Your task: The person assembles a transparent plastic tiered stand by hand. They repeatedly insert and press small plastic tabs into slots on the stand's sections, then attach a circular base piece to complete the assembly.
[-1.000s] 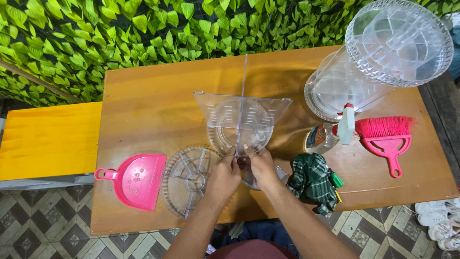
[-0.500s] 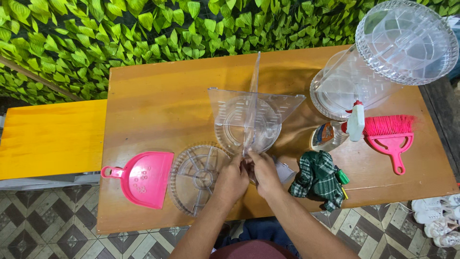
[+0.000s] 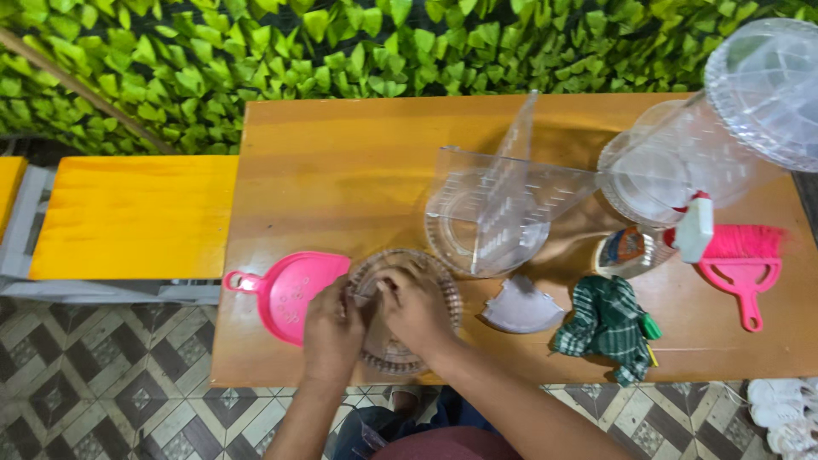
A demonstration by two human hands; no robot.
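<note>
Both hands shifted off the upright clear divider assembly point(image 3: 503, 209) to the round clear ribbed disc point(image 3: 400, 311) at the desk's point(image 3: 341, 170) 6 o'clock edge. Left hand point(image 3: 334, 328) pinches the disc's rim at 9 o'clock, right hand point(image 3: 413, 308) presses over its centre, grip closed on it. Pink dustpan point(image 3: 290, 291) touches the disc's left side. Divider panels stand slotted together at 1 o'clock; a loose curved clear piece point(image 3: 521, 307) lies at 3 o'clock. Looks partway: disc and piece not yet joined.
</note>
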